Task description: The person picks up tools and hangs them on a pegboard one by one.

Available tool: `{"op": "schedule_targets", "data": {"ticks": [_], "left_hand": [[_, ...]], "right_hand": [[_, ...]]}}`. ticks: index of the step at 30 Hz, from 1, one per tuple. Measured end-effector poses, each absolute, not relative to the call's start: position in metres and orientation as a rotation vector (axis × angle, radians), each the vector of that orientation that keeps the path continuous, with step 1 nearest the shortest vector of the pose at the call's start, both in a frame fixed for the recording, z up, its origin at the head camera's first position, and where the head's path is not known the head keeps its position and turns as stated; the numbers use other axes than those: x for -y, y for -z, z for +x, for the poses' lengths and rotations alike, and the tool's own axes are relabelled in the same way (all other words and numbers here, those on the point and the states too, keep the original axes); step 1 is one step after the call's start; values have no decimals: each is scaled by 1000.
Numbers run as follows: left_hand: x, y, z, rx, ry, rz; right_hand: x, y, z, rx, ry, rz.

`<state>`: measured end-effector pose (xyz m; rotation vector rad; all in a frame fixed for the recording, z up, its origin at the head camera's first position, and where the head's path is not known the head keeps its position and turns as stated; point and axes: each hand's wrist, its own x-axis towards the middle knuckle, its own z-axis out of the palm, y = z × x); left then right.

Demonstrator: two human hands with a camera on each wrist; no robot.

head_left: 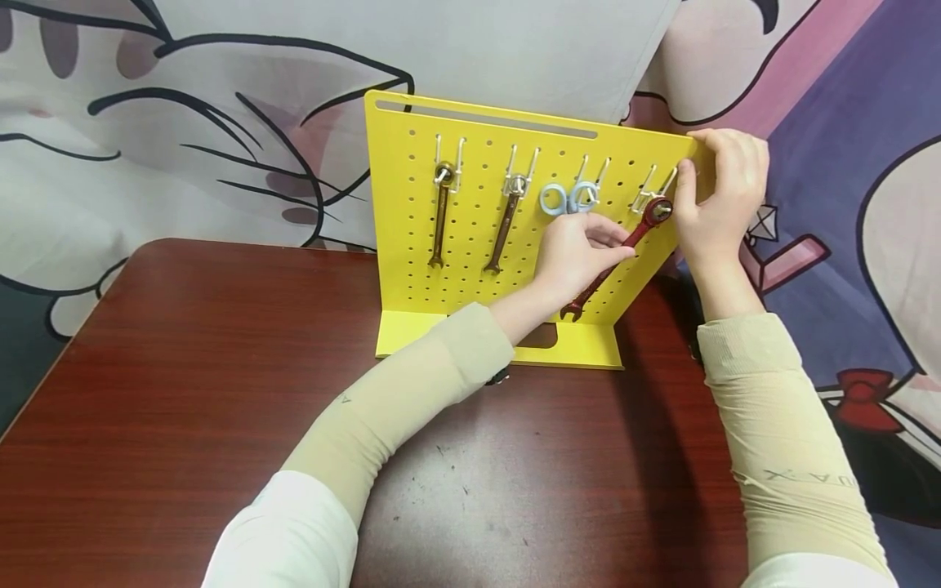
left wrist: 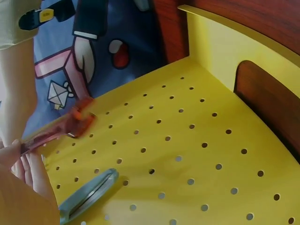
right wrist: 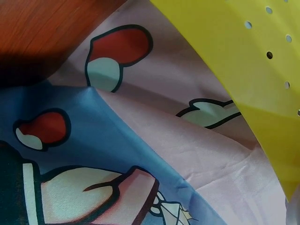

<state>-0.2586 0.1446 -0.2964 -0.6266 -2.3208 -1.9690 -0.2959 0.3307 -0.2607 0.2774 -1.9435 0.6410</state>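
Observation:
My left hand (head_left: 573, 253) pinches a red combination wrench (head_left: 648, 225) between thumb and fingers, in front of the yellow pegboard (head_left: 400, 229). The wrench slants, its ring end at the rightmost hook (head_left: 641, 198) and its open end low and left; whether the hook bears it, I cannot tell. In the left wrist view the wrench (left wrist: 54, 132) looks blurred. My right hand (head_left: 724, 192) grips the board's upper right corner, thumb on the front. Light blue scissors (head_left: 570, 206) hang beside my left hand, their lower part hidden by it in the head view.
Two brownish wrenches, a left one (head_left: 440, 216) and a middle one (head_left: 504, 229), hang from white hooks. The board's yellow base (head_left: 412, 331) rests on the dark red table (head_left: 220, 392). Cartoon-printed fabric (head_left: 243, 155) lies behind and to the right.

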Motion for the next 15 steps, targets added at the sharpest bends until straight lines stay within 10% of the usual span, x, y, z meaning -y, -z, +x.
{"op": "schedule_targets", "data": {"ticks": [15], "left_hand": [[-156,299,-266,2461,1697,-475]], "right_hand": [[-330,261,-297,1938,-652,275]]}}
